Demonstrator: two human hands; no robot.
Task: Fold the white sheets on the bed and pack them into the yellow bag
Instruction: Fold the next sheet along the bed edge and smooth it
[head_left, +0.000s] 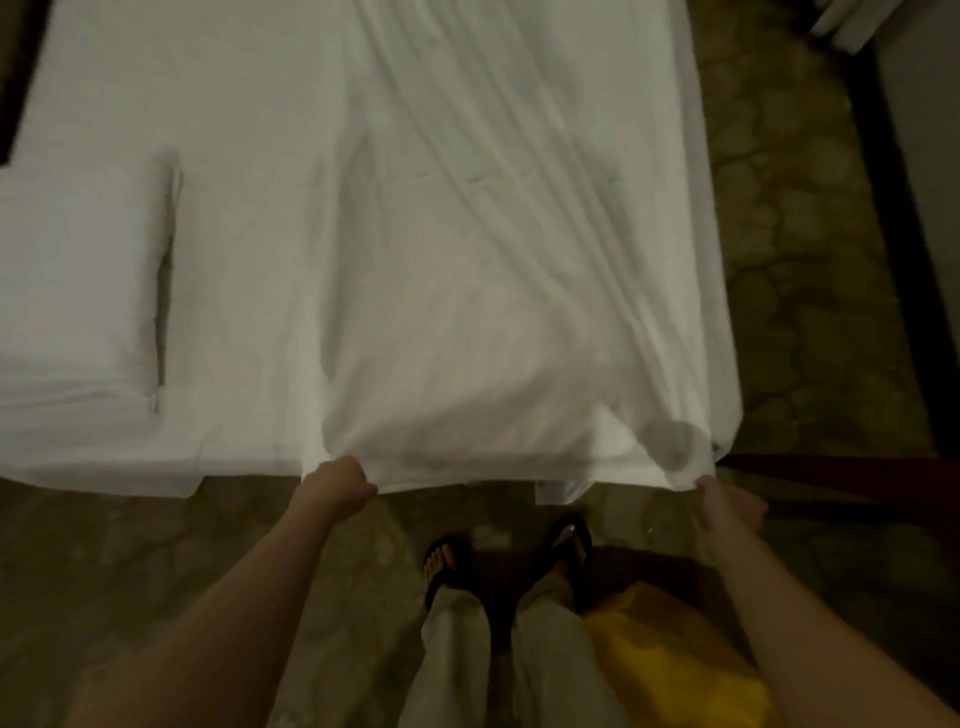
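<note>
White, wrinkled cotton sheet (509, 270) lies spread over the right part of the white-covered bed (249, 156), its near edge pulled up off the foot of the mattress. Your left hand (340, 486) is fisted round the sheet's near left corner; your right hand (727, 506) pinches the near right corner, fingers curled into the cloth. A folded white sheet stack (78, 291) sits on the bed's left side, well apart. The crumpled yellow bag (660, 654) lies on the patterned stone floor (810, 260) just beside your right sandalled foot (569, 545).
</note>
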